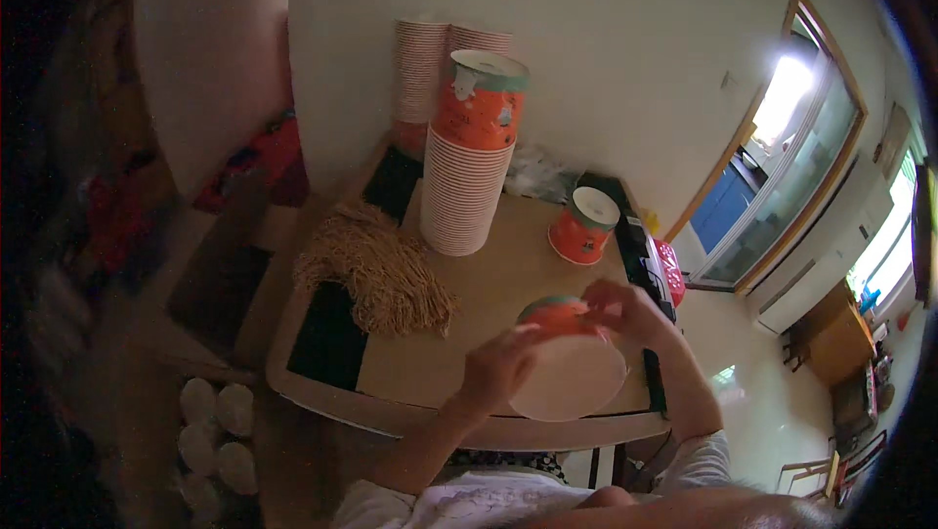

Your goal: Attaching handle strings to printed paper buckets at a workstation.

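Note:
Near the table's front edge I hold an orange paper bucket [569, 380], tilted so that its wide pale round end faces me. The fingers of my left hand [500, 368] are closed at its left side. My right hand [627, 312] pinches at its upper right side; whether a thin cord is also between those fingertips is too small to tell. To the left lies a loose bundle of tan cords [376, 270]. A tall stack of nested paper buckets [467, 192] rises behind, topped by an orange printed one. One more orange bucket [584, 226] stands alone at the right.
More stacked buckets [422, 75] lean near the wall. Crumpled clear plastic [537, 175] lies at the table's back. A red item [669, 270] sits beside the right edge. Several pale round objects [217, 436] are low on the left. A glass door [782, 168] is at far right.

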Motion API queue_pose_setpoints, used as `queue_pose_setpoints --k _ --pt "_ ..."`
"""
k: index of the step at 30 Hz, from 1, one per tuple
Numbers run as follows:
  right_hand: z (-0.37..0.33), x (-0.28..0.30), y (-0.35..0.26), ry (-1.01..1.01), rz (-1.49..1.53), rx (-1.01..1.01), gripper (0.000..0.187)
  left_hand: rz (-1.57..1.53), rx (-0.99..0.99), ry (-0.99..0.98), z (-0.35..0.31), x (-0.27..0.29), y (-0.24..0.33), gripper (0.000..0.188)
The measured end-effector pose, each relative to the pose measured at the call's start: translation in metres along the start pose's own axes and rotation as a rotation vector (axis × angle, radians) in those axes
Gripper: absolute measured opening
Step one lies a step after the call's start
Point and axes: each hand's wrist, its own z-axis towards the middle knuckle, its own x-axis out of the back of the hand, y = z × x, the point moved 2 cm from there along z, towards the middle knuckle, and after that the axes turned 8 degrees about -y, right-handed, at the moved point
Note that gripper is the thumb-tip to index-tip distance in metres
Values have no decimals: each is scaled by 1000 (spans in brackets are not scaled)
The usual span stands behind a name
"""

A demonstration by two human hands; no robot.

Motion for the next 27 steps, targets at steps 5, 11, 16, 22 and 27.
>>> queue_pose_setpoints --k 5,11,16,22,27 --pt "-26 -1 10 401 249 88 9 -420 758 80 -11 15 -38 15" --pt "-54 -29 -12 489 221 358 19 -772 623 440 -30 -3 -63 19" --pt "-58 -15 -49 439 -17 425 25 -726 684 281 -24 9 -43 21" --pt "-42 -10 -46 342 -94 412 29 -629 543 269 -24 8 -47 17" --pt "-27 3 -25 332 128 259 21 -140 36 310 -2 22 -13 19"
